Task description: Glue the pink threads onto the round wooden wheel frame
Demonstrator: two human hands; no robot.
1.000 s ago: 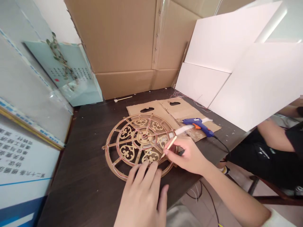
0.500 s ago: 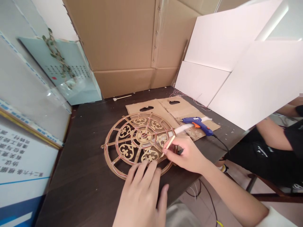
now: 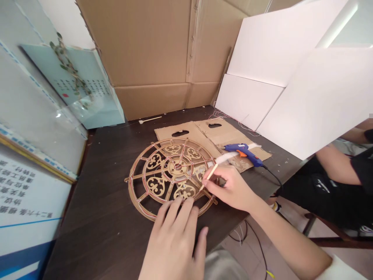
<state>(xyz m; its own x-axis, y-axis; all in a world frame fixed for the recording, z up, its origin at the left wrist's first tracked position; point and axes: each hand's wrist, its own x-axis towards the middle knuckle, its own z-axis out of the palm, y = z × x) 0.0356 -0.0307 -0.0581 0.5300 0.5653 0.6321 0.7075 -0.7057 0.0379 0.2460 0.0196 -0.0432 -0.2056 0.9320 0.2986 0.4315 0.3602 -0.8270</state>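
Along the far edge of your surface [image 3: 99, 186] stands a tall cardboard panel [image 3: 151, 46]. Nearer lies a flattened cardboard sheet [image 3: 199, 133], overlapped by the round openwork wooden frame [image 3: 177, 171], which sits mid-surface. Your left hand [image 3: 173, 241] rests on the frame's near rim, fingers loose, grasping nothing; your right hand [image 3: 230, 188] is at its right side. A blue hot glue gun [image 3: 237, 147] lies toward the surface's right edge. Your right fingers pinch a slim wooden stick [image 3: 211, 171], tip at the frame.

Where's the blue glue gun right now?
In the head view, the blue glue gun lies right of the round wooden frame, on the flattened cardboard, just beyond the right hand.
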